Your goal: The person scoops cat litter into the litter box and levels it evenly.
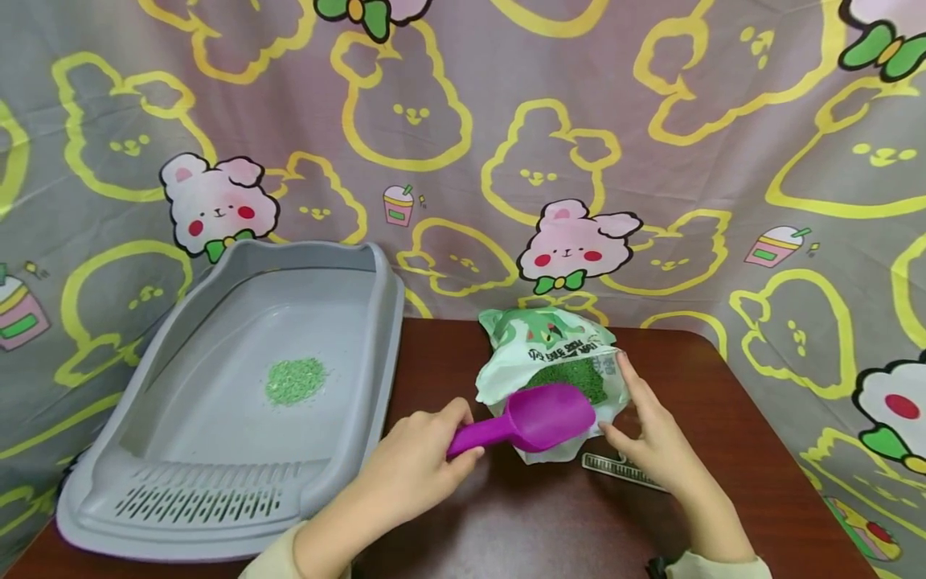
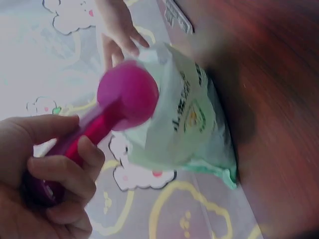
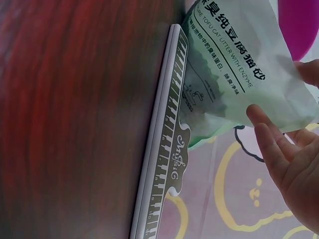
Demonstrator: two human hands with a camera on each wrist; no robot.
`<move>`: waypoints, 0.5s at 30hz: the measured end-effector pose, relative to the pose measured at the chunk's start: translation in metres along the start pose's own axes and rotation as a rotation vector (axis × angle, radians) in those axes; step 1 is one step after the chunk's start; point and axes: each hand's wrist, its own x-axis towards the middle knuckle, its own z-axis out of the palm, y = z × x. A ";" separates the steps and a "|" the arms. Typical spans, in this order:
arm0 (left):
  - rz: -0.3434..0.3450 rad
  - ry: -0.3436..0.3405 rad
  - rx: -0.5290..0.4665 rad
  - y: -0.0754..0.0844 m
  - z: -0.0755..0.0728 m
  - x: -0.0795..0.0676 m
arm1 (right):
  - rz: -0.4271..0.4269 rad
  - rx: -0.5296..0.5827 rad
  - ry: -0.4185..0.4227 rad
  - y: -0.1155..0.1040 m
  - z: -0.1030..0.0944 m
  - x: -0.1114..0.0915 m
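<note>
Sitting inside the bag (image 1: 553, 334), green pellets (image 1: 579, 378)

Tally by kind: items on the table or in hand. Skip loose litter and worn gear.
Grey plastic litter tray: 1
Purple plastic scoop: 1
White-and-green litter bag: 1
Flat piano-print ruler: 1
Total: 4

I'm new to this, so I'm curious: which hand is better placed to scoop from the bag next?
Probably the left hand: it grips the purple scoop by the open bag, where green pellets show. The right hand holds no tool; it touches the bag's edge.
</note>
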 end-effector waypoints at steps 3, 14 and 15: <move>-0.013 0.012 0.025 0.006 0.007 0.006 | 0.005 0.006 -0.004 -0.001 0.000 -0.001; -0.076 0.033 0.025 0.004 0.026 0.019 | -0.009 0.011 0.003 0.001 0.000 -0.001; -0.083 0.034 0.022 0.002 0.027 0.019 | -0.011 0.003 0.001 0.001 0.000 0.000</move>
